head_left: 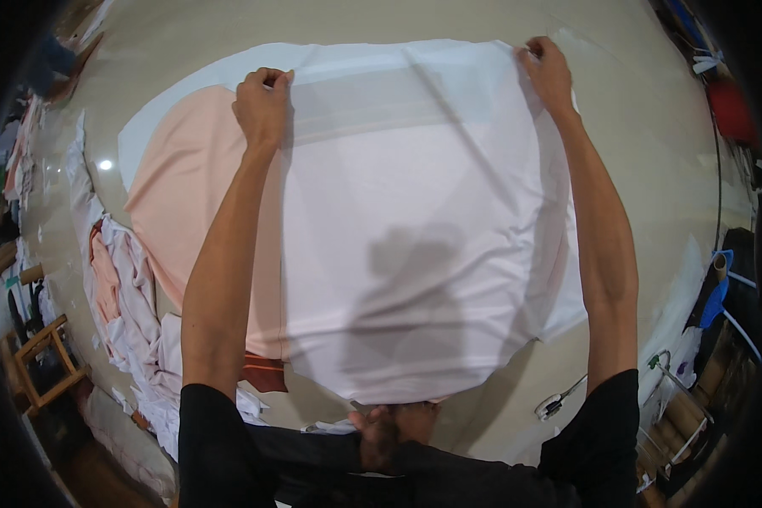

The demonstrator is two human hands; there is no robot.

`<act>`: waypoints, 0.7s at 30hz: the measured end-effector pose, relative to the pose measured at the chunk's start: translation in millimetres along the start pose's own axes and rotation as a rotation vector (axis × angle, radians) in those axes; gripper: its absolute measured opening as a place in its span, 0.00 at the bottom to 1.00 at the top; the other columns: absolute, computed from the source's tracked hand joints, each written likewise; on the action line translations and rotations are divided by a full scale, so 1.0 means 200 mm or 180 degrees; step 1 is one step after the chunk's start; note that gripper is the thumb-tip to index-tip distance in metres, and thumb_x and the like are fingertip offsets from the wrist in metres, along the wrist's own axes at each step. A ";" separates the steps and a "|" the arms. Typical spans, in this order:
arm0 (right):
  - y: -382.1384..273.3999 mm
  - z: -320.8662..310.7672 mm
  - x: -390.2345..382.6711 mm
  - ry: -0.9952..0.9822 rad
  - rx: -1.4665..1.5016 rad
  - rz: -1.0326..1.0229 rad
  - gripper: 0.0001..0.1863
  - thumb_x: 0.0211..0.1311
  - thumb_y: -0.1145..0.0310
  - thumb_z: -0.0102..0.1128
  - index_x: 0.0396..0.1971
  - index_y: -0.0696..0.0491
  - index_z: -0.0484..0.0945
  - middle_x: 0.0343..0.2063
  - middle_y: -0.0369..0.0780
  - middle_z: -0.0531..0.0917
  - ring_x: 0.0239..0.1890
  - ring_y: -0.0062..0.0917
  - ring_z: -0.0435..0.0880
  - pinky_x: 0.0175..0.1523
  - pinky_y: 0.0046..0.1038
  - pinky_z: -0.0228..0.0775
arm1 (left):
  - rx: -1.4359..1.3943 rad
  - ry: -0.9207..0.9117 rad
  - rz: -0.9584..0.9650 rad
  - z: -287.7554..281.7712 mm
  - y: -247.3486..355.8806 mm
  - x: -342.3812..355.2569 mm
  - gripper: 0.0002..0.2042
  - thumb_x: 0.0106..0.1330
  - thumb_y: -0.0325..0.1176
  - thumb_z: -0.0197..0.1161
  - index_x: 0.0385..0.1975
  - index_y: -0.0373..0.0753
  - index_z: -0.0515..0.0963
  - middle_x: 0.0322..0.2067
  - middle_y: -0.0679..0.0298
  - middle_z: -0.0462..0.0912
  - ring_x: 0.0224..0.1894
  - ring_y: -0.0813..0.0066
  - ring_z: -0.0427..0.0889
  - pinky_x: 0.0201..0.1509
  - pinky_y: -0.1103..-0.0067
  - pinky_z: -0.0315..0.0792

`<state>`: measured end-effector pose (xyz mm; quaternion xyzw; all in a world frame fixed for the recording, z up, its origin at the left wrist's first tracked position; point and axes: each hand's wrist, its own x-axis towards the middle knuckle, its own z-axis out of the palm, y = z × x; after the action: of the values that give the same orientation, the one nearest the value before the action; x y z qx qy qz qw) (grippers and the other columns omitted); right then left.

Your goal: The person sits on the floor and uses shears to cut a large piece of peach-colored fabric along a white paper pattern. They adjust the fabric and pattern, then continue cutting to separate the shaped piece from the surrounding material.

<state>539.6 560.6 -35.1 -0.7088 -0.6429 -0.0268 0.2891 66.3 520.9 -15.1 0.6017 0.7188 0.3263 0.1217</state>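
A sheer pale pink cloth is stretched out over the floor. My left hand pinches its far left corner between thumb and fingertips. At the far right corner, my right hand has its fingers closed on the cloth's edge. Beneath it lie a peach cloth, showing on the left, and a larger white sheet that sticks out along the far and right sides. Wrinkles run across the near right part of the pale pink cloth, and a shadow falls on its middle. Its near edge reaches my bare feet.
Crumpled white and peach cloth scraps lie on the left, near a wooden frame. Another person's limb shows at the far left. On the right are a small metal tool, a wire rack and a red object.
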 end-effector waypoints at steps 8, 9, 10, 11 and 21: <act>-0.02 -0.03 0.01 0.0093 -0.0260 0.0397 0.11 0.70 0.60 0.62 0.41 0.50 0.86 0.43 0.41 0.88 0.46 0.42 0.88 0.55 0.47 0.76 | -0.0411 0.0050 -0.0003 0.06 0.01 0.03 0.13 0.70 0.42 0.70 0.38 0.36 0.86 0.33 0.61 0.90 0.34 0.66 0.85 0.46 0.70 0.77; -0.01 -0.05 0.01 0.0076 -0.0384 0.0464 0.11 0.70 0.60 0.62 0.41 0.50 0.86 0.43 0.41 0.88 0.46 0.42 0.88 0.55 0.47 0.76 | -0.0430 0.0005 -0.0005 0.06 0.01 0.05 0.13 0.70 0.42 0.70 0.38 0.36 0.86 0.33 0.61 0.90 0.34 0.66 0.85 0.46 0.70 0.77; 0.00 -0.07 0.02 0.0058 -0.0509 0.0532 0.11 0.70 0.61 0.61 0.41 0.51 0.86 0.43 0.41 0.88 0.46 0.42 0.88 0.55 0.46 0.76 | -0.0448 -0.0042 -0.0008 0.06 0.01 0.06 0.14 0.70 0.42 0.70 0.38 0.36 0.86 0.33 0.61 0.90 0.34 0.66 0.85 0.46 0.71 0.77; 0.01 -0.08 0.02 0.0041 -0.0632 0.0597 0.11 0.70 0.61 0.60 0.41 0.51 0.86 0.43 0.42 0.88 0.47 0.42 0.88 0.55 0.46 0.76 | -0.0415 -0.0097 0.0002 0.07 0.02 0.07 0.14 0.70 0.42 0.70 0.38 0.36 0.86 0.33 0.61 0.90 0.35 0.65 0.85 0.46 0.70 0.77; 0.07 -0.14 0.02 -0.0309 -0.0711 0.0901 0.13 0.66 0.64 0.58 0.43 0.54 0.87 0.46 0.44 0.90 0.49 0.45 0.88 0.57 0.46 0.76 | 0.0015 -0.0386 0.0014 0.14 0.04 0.16 0.17 0.70 0.47 0.69 0.36 0.37 0.84 0.33 0.62 0.89 0.37 0.63 0.86 0.48 0.68 0.76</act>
<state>562.0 552.8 -15.5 -0.8203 -0.5430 -0.0229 0.1781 81.6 560.8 -24.1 0.6223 0.7096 0.2878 0.1628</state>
